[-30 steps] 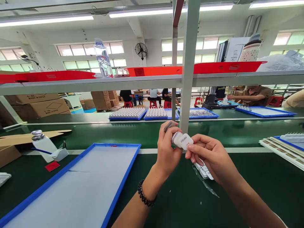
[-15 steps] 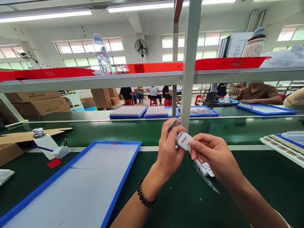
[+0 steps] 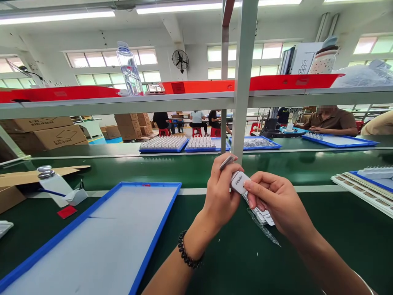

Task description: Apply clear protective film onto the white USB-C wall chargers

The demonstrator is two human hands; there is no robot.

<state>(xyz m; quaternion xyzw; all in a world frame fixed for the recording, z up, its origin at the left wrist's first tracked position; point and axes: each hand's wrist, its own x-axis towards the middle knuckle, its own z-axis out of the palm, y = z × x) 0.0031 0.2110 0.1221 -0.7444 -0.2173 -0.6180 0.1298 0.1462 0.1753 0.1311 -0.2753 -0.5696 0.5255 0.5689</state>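
My left hand (image 3: 221, 190) is closed around a small white rounded-square piece (image 3: 238, 181) printed "Fibaks". A thin grey flat piece (image 3: 227, 162) also sticks out between its fingers. From the other side my right hand (image 3: 273, 198) pinches the edge of the printed piece between thumb and fingers. Partly hidden behind that hand, several similar white printed pieces (image 3: 266, 217) lie on the green work surface (image 3: 233, 262) with a clear plastic bag (image 3: 267, 234).
A large blue-rimmed tray (image 3: 155, 237) lies to the left. Near it stand white pump bottles (image 3: 53, 184) and a red square (image 3: 66, 212). A metal post (image 3: 244, 82) rises ahead, carrying a shelf (image 3: 184, 99). Stacked white strips (image 3: 362, 196) sit at right. A person (image 3: 333, 121) sits opposite.
The view has shifted slightly. Both hands keep hold of the printed piece, with my left hand's fingers a little closer to my right hand.
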